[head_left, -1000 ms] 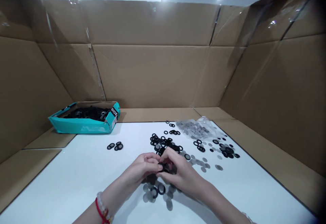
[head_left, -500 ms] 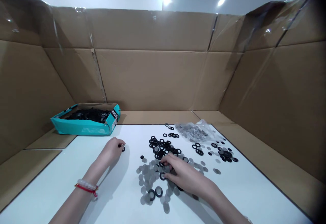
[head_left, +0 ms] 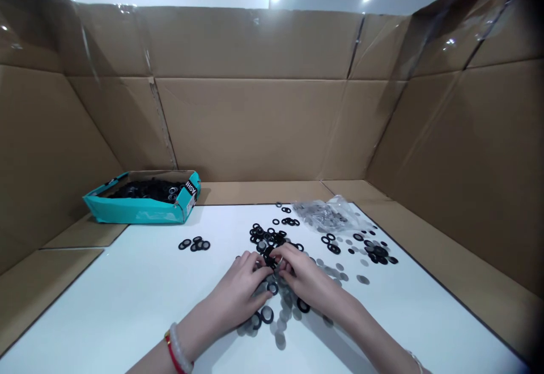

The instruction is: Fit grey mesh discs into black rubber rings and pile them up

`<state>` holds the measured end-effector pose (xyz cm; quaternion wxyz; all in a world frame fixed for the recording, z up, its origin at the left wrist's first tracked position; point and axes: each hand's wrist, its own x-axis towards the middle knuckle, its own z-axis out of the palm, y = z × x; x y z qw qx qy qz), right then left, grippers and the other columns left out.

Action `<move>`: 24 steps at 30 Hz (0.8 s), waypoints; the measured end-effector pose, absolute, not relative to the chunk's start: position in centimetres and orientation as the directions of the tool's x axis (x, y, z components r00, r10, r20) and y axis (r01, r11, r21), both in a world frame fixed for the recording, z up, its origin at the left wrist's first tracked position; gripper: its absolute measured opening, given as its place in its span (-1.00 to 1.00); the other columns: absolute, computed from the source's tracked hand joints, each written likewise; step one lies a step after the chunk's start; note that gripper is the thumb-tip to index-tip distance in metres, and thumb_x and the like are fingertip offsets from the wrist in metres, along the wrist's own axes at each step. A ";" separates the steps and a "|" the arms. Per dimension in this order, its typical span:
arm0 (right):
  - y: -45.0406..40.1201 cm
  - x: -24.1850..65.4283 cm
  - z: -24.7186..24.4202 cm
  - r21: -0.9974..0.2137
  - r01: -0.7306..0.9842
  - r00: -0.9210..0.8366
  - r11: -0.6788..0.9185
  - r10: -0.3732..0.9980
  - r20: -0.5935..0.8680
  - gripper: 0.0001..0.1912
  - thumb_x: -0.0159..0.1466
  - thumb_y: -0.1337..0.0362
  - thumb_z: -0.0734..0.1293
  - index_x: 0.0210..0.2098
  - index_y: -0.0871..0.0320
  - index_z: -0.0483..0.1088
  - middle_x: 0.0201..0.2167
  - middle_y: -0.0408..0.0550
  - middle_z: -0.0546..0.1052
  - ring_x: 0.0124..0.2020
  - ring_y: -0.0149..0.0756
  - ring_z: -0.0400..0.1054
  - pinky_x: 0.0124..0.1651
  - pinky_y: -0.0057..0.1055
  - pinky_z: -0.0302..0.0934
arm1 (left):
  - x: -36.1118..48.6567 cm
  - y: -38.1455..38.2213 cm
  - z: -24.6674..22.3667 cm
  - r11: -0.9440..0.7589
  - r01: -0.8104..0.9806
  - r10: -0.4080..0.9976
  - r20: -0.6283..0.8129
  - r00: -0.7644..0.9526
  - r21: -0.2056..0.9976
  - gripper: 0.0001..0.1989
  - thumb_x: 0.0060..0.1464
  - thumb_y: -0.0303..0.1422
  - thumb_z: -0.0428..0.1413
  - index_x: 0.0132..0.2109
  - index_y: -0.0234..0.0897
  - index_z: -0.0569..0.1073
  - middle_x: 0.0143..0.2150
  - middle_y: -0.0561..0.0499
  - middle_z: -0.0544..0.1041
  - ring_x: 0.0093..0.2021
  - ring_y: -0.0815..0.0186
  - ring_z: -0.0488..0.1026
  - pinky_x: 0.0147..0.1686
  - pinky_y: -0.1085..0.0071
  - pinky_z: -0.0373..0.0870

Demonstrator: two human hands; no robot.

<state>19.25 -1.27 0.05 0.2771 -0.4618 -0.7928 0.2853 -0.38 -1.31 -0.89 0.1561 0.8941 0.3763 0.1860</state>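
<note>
Black rings [head_left: 272,238] lie in a loose pile at the middle of the white table, with translucent grey discs [head_left: 280,340] scattered nearer the front. My left hand [head_left: 246,286] is over the pile's front left side, fingers apart and bent, with nothing visible in them. Close beside it, my right hand [head_left: 301,275] pinches a pale ring at its fingertips. One black ring [head_left: 272,288] lies between the two hands. Several black rings [head_left: 198,243] form a small group on the left.
A teal box [head_left: 136,212] full of black rings stands at the back left. A clear plastic bag [head_left: 329,215] of grey pieces lies at the back right. Black discs [head_left: 378,254] are heaped at right. Cardboard walls [head_left: 255,130] surround the white table [head_left: 127,294].
My left hand has moved right from the small group of rings to the central pile, uncovering that group. My right hand has shifted slightly and now shows a pale ring at its fingertips.
</note>
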 end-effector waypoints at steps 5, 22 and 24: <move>-1.0 19.3 0.0 -0.728 0.560 -0.379 0.396 0.903 0.200 -0.68 0.20 0.57 0.19 -0.15 0.10 0.34 -0.18 -0.07 0.39 -0.22 -0.32 0.37 -0.19 -0.39 0.29 | 0.0 -1.5 -1.3 -0.682 0.634 0.727 0.246 0.641 0.366 -0.80 0.13 -0.40 0.09 -0.08 -0.18 0.46 -0.02 -0.12 0.36 -0.02 0.10 0.27 -0.08 0.14 0.35; -0.9 17.9 0.3 -0.944 0.204 -0.288 0.258 0.938 0.194 -0.83 0.14 0.29 0.33 -0.25 0.15 0.42 -0.30 -0.07 0.45 -0.25 -0.28 0.38 -0.17 -0.34 0.31 | 1.2 -1.1 -1.0 -0.070 0.061 0.920 0.040 0.390 0.996 -0.83 -0.03 -0.42 0.18 -0.22 -0.28 0.44 -0.25 -0.07 0.52 -0.23 0.23 0.46 -0.20 0.35 0.39; -1.0 17.8 0.3 -0.939 0.207 -0.275 0.275 0.937 0.214 -0.84 0.14 0.30 0.33 -0.25 0.14 0.41 -0.29 -0.07 0.44 -0.24 -0.28 0.37 -0.17 -0.34 0.30 | 1.4 -1.0 -1.1 0.046 -0.038 0.934 -0.029 0.357 0.998 -0.78 -0.11 -0.42 0.23 -0.23 -0.31 0.46 -0.27 -0.08 0.53 -0.24 0.24 0.46 -0.20 0.35 0.39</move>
